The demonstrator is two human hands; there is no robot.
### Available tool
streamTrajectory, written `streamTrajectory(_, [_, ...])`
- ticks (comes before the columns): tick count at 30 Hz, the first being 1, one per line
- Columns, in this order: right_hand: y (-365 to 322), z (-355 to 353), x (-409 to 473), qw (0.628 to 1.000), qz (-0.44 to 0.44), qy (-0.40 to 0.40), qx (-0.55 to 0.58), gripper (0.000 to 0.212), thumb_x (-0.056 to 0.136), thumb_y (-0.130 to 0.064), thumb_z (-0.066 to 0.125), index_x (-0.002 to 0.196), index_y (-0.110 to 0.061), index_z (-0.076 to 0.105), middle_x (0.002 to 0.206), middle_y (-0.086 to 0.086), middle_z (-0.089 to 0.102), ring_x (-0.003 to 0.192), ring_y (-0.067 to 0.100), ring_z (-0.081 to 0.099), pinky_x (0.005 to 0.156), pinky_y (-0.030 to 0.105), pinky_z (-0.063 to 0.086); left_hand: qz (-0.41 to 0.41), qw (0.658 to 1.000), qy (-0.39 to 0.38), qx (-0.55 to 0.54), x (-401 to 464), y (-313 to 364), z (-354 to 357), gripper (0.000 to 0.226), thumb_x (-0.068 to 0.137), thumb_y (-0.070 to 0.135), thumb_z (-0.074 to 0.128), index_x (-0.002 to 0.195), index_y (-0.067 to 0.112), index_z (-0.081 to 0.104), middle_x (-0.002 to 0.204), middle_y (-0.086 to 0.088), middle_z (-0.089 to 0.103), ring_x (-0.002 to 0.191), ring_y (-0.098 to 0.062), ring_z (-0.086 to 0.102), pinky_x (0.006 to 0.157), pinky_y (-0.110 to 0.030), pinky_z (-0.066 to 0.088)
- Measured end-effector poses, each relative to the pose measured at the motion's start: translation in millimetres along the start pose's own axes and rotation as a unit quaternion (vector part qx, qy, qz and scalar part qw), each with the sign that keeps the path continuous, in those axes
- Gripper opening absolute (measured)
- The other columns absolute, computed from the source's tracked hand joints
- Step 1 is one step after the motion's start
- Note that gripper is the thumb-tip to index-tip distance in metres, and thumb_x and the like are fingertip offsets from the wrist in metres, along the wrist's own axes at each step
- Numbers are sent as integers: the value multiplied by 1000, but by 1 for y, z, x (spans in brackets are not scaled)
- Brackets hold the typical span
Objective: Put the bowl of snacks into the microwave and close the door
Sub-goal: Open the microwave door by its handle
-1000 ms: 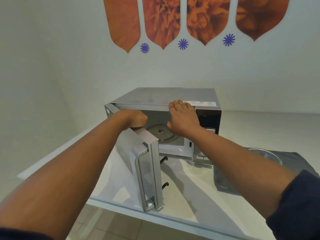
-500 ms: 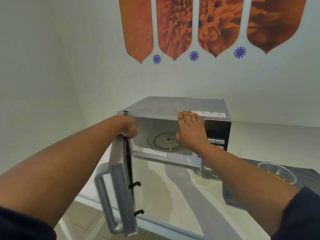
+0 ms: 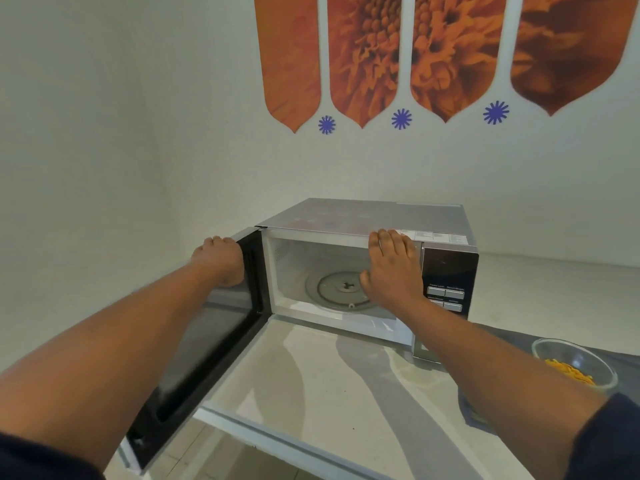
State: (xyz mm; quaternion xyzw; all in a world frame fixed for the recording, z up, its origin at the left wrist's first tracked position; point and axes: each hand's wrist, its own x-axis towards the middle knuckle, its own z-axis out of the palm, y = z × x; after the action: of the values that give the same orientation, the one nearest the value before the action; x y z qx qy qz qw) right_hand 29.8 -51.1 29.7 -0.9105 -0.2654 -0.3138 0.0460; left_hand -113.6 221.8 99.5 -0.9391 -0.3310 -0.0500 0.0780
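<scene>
The shiny door [image 3: 221,327] is being gripped along its top edge by the left hand [image 3: 221,261]. The microwave [image 3: 377,216] top is being pressed by the flat, open right hand [image 3: 393,268], the white inside left wide open between both hands.

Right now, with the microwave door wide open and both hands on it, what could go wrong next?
1. The glass bowl of orange snacks sits by the right forearm, on a grey cloth; drawing that arm back might knock it.
2. The black-lined open door juts past the white counter's front edge, so a body could bump it.
3. The silver microwave is steadied only by the right hand; the left hand, pushing the door further, might shift it.
</scene>
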Motion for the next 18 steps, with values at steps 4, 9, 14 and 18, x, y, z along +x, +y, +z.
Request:
streamTrajectory(4, [-1,6,1,1000,9,9,6,74,93,-44,49,155,-8,30,160,15,35,151,33,27,125,49,12,33,990,134,-25,2,-21,20,34,89,12,52,123,7,56,122,-11,61,118,-30,56,94,-39,45])
streamTrajectory(9, [-2,12,2,999,18,24,22,74,92,-44,51,155,-9,33,160,15,37,151,34,28,124,49,10,68,969,236,-4,5,-29,42,21,87,8,55,105,4,64,102,-12,70,98,-33,66,77,-41,51])
streamTrajectory(14, [-1,16,2,999,16,31,20,75,92,-44,52,155,-9,33,160,16,37,150,35,29,124,50,11,67,964,256,9,7,-30,47,31,97,14,51,123,4,64,126,-13,69,117,-32,64,93,-44,51])
streamTrajectory(18, [-1,20,2,999,14,37,22,75,91,-44,52,155,-9,32,160,16,36,151,34,28,125,49,9,53,963,266,-4,6,-24,53,40,101,18,48,136,6,61,141,-11,62,132,-29,58,107,-43,43])
